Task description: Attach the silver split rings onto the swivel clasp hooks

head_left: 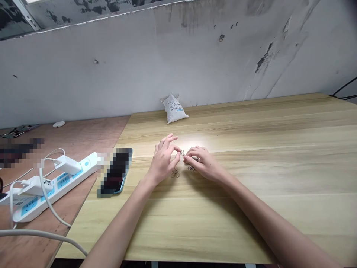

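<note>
Between my two hands, just above the table, hangs a small metal ring (182, 152), perhaps with a second small part at its lower edge. My left hand (164, 159) pinches it between thumb and forefinger, the other fingers raised. My right hand (205, 163) is closed in a pinch at the lower right of the same ring; its fingertips partly hide what they hold. A little group of joined-looking metal rings (175, 174) lies on the wood beneath my left hand. More small metal pieces (191, 168) lie under my right fingers, partly covered.
A white plastic packet (175, 109) leans near the wall at the back of the light wooden table (251, 141). To the left lies a phone (116, 172). Beyond it, a white power strip (61, 186) with chargers and cables (48, 201) sits on a reddish board.
</note>
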`<state>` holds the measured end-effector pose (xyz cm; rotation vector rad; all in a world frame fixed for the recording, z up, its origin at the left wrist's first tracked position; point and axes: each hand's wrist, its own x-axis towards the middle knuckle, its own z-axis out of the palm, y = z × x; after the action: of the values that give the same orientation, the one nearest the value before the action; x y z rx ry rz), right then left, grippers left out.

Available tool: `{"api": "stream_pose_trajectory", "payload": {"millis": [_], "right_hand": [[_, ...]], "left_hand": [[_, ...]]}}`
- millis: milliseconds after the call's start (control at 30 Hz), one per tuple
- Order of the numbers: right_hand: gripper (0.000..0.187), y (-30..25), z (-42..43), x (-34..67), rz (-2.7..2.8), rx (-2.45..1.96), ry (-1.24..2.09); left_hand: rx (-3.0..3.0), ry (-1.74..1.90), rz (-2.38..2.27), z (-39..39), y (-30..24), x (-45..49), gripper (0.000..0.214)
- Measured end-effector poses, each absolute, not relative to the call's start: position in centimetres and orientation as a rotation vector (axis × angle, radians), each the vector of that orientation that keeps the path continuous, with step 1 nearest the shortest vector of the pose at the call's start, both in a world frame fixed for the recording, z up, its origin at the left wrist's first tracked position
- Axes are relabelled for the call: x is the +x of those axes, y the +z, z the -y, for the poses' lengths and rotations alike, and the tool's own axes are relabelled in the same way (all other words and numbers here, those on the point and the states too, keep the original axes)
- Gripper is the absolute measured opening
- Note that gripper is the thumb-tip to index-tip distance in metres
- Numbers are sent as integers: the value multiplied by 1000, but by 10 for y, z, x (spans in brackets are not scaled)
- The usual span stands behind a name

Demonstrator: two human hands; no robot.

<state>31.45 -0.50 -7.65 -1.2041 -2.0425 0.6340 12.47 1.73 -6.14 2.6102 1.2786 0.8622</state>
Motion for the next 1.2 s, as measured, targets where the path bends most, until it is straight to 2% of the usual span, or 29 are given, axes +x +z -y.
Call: {"api": "stream_pose_trajectory", "payload": {"millis": [267, 433, 500, 667, 767, 1000, 1200], "right_hand": [[32, -72, 3, 314, 1829, -1150, 831], [29, -68, 0, 322, 1491, -1062, 1043], [29, -69, -1, 324, 1524, -1096, 972], [20, -81, 1, 320, 1964, -1237, 315], [19, -85, 4, 313, 2085, -1333, 119], [20, -84, 8, 303, 2111, -1419, 36], [15, -81, 9, 298, 1904, -1369, 361]], "left_hand": [[2980, 836, -1313, -16, -62, 131, 15], [2883, 742, -1343, -17, -65, 128, 12], [2769, 714, -1364, -17, -67, 125, 10], [2555, 695, -1355, -18, -69, 124, 11], [2468, 716, -1333, -17, -69, 126, 11], [2460, 794, -1343, -14, -67, 128, 11], [2847, 873, -1436, -13, -66, 131, 15]]}}
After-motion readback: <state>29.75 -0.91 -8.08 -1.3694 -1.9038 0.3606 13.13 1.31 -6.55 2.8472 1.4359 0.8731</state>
